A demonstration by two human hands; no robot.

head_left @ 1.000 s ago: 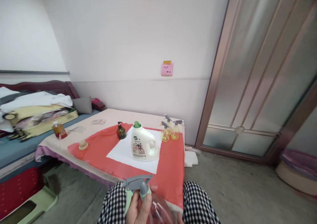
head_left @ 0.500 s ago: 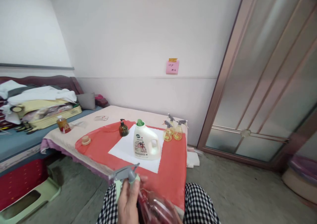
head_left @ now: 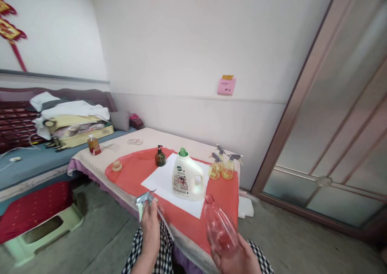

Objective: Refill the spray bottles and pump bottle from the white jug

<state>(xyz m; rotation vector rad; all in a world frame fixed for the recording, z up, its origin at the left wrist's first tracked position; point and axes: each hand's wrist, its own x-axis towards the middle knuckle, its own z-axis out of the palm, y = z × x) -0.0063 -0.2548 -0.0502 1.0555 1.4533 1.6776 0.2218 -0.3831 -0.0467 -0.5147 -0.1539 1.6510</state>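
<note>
My left hand [head_left: 150, 225] is closed around a grey and pale green spray head [head_left: 145, 198], whose thin tube slants down to the right. In my right hand [head_left: 237, 258] is a clear reddish plastic bottle [head_left: 220, 227], tilted with its uncapped neck up and to the left. The two parts are well apart. Beyond them a white detergent jug [head_left: 188, 179] stands upright on a white sheet [head_left: 157, 181], something green in its open mouth. A brown pump bottle [head_left: 160, 157] is left of the jug.
Several spray bottles [head_left: 227, 171] with yellow liquid stand right of the jug on red cloth [head_left: 133, 167]. A beige cap [head_left: 117, 166] and an amber bottle [head_left: 93, 145] are at the left. A stool [head_left: 45, 219] stands left of the table.
The spray head has come away from the bottle. My left hand holds it to the left, while my right hand has brought the bottle right. The view has swung left.
</note>
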